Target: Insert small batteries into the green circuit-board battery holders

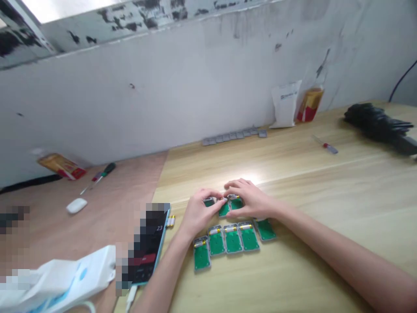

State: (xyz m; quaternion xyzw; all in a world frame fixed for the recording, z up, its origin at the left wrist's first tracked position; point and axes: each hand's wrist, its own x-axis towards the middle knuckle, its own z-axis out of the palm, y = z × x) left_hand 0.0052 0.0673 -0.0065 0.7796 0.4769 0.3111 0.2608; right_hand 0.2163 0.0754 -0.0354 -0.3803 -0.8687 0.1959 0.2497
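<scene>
A phone (pixel 146 248) lies far left, two AA batteries (pixel 170 221) touching its edge. My left grip (pixel 198 213) is curled closed over green circuit boards (pixel 224 210) in grey casings, met by my right grip (pixel 249 198), likewise closed. Five further boards (pixel 233 241) lie just below on the table (pixel 325 187).

Small electronics workshop: a scuffed plaster wall (pixel 163 87) rises behind a pale wooden workbench (pixel 293 182) bearing screwdrivers (pixel 327 148) and rows of green circuit boards (pixel 233 242) in grey casings.
</scene>
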